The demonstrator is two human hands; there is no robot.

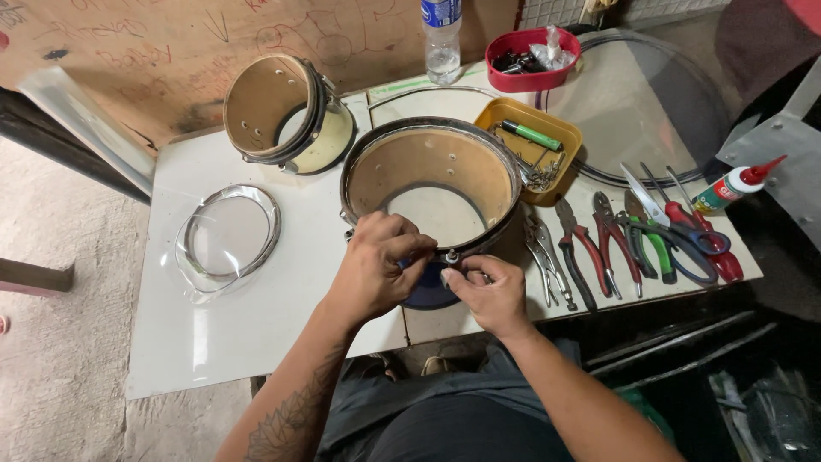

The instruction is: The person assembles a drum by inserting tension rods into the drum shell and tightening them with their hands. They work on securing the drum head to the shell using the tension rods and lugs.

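Drum shell [432, 171], a wide open cylinder with a pale brown wooden inner wall, a dark metal hoop around its top and a blue outer face showing at its lower side, stands at the near edge of the white tabletop [256, 316], about midway along it. Both hands meet at the shell's near rim, where a small silvery screw head [451, 255] sticks up from the hoop. Left hand [376, 265] curls over the rim from the left, its fingers bent tight and pinched on something small and bluish that I cannot make out; right hand [487, 295] sits just beside it on the outside of the shell, thumb and forefinger closed narrowly on the fitting below the screw head. A second, smaller shell [286, 115], cream outside and raw wood inside, lies tilted toward the far left corner. A shiny metal ring [231, 231] rests flat on a clear plastic film near the left edge. To the right of the big shell sits a square yellow tray [534, 145] with a green marker and loose metal bits, then a row of red- and green-handled pliers [599, 248] and scissors along the right edge, with a small glue bottle [731, 186] beyond them.
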